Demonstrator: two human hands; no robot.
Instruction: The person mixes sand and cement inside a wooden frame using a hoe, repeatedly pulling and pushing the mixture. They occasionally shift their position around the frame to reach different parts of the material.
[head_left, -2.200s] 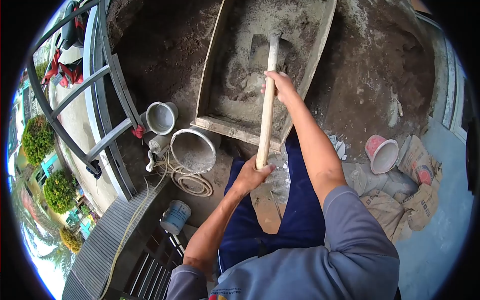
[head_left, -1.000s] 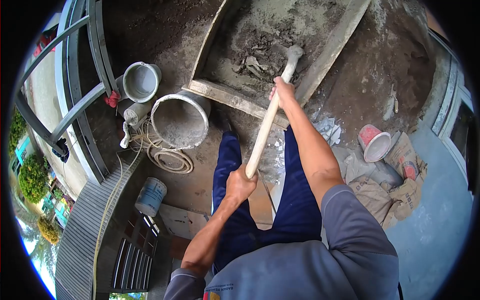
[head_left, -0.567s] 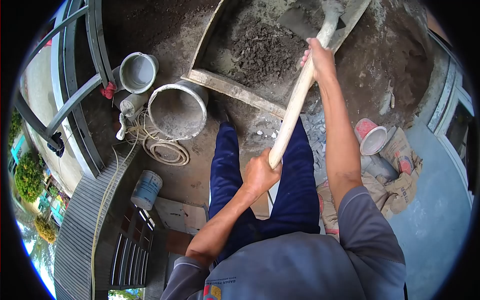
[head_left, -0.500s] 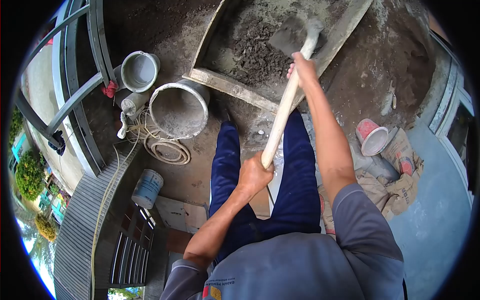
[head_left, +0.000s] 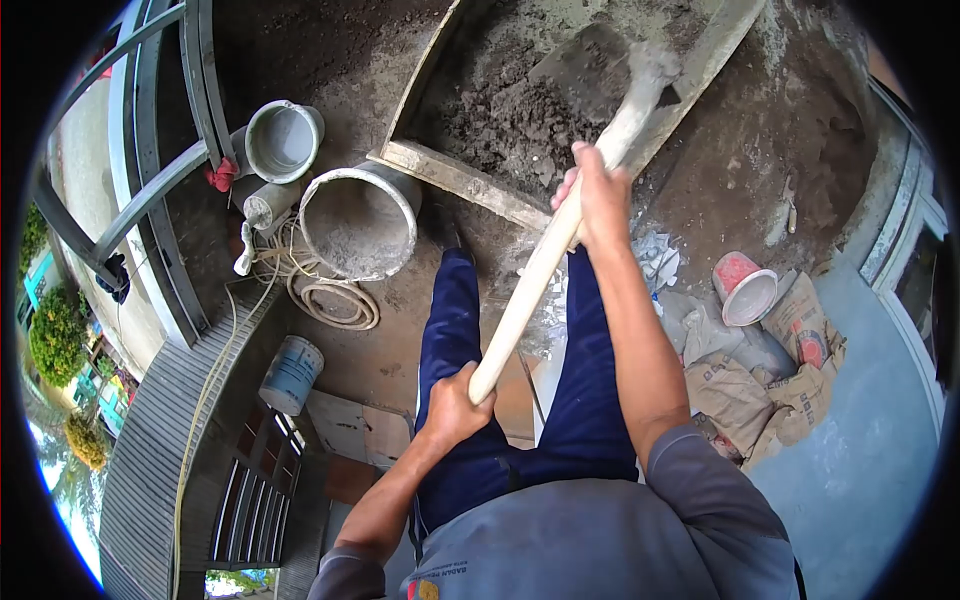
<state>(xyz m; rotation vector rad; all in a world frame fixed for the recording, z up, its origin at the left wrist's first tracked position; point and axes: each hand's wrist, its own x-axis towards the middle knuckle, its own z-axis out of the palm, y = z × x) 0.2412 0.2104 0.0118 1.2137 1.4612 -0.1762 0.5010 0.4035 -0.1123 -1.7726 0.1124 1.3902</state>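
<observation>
Observed both hands closed around the handle of one hoe. Found the left hand wrapped about the butt end, over the thigh of blue trousers. Found the right hand gripping farther up, fingers curled around the wood, over the near corner of a wooden box. Located the hoe on a slant, head over the box, close to the right-hand board and hiding part of it. Noted the blade over dark, lumpy mix; cannot confirm contact. Noted some blur at the head.

To the left, recorded a large bucket, rim caked grey, beside the near left corner of the box. Recorded a small bucket farther off, coiled hose on the floor just below the large bucket, and a tilted pail nearer the body. To the right, recorded pale shards, a tipped red tub and crumpled sacks bordering a blue floor.
</observation>
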